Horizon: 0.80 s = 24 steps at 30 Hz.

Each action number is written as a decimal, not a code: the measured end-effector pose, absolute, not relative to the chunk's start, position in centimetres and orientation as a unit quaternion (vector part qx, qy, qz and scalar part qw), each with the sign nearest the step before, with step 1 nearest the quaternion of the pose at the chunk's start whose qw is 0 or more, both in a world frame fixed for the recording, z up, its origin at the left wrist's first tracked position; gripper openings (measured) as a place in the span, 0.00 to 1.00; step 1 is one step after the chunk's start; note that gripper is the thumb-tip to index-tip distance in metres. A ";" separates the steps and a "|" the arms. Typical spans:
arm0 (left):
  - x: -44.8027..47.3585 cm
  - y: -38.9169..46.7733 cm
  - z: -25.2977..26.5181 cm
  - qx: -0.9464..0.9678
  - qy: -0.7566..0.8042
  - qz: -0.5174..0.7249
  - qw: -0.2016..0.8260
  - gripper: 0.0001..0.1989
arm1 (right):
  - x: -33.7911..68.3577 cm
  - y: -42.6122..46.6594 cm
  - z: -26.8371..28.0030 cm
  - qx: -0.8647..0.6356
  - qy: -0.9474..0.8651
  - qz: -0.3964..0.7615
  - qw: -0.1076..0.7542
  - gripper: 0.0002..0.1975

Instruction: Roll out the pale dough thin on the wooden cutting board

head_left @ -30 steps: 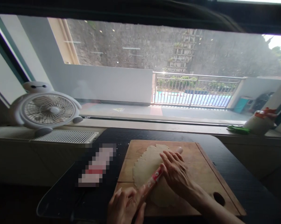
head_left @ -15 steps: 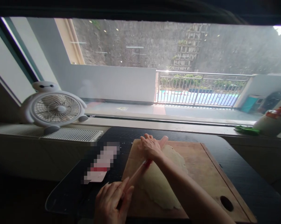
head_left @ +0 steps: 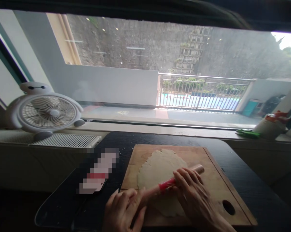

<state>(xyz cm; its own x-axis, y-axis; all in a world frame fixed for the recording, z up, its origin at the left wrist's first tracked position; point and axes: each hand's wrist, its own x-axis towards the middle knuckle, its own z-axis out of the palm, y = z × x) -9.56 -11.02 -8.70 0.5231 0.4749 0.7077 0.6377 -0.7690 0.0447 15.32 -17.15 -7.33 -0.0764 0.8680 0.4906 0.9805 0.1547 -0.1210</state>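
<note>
A wooden rolling pin [head_left: 151,192] with a red band lies slantwise across a flat sheet of pale dough [head_left: 161,167]. My left hand [head_left: 123,207] is closed round its near left end. Farther along, my right hand [head_left: 192,190] bends its fingers over the pin just beyond the red band, and the tip sticks out past them. The dough has an uneven edge and rests on a wooden cutting board [head_left: 196,154]. Part of the dough is hidden under the pin and my right hand.
The board lies on a dark table [head_left: 102,141]. Left of it is a blurred-out pinkish flat object [head_left: 99,174]. Beyond, a white fan [head_left: 51,111] stands by the window, and a rounded pale container [head_left: 271,125] with a green item [head_left: 248,133] sits on the sill.
The rolling pin has moved toward me and right, from the dough's far left side to its near part. My right hand has come back with it. The view has shifted slightly.
</note>
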 end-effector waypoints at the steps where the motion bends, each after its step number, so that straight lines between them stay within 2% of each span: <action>1: -9.2 -10.8 -7.9 -0.872 -0.327 -0.347 0.110 0.19 | 15.8 -17.8 -7.8 -0.640 -0.723 -0.128 0.226 0.19; 4: -6.6 -9.2 -5.6 -0.891 -0.349 -0.283 0.065 0.13 | 16.8 -18.1 -8.5 -0.655 -0.712 -0.138 0.211 0.22; 10: 1.8 -0.3 -4.7 -0.907 -0.395 -0.148 -0.001 0.21 | 17.2 -13.9 -7.2 -0.698 -0.672 -0.150 0.197 0.19; 13: 4.5 3.9 -4.9 -0.888 -0.448 -0.101 -0.024 0.19 | 17.5 -12.1 -6.7 -0.712 -0.659 -0.142 0.196 0.19; 17: 4.6 4.6 -5.2 -0.877 -0.469 -0.102 -0.021 0.16 | 17.1 -12.6 -7.1 -0.714 -0.649 -0.147 0.218 0.21; 24: 2.0 -0.2 -5.3 -0.868 -0.462 -0.179 -0.004 0.16 | 15.4 -17.4 -8.9 -0.679 -0.672 -0.200 0.218 0.26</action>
<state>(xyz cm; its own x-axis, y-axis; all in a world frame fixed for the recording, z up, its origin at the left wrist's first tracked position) 1.96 -0.16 -5.27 0.5084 0.8043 0.3074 0.8014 -0.5726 0.1729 15.40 -17.40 -8.86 0.0181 0.8254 0.5642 0.9996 -0.0031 -0.0276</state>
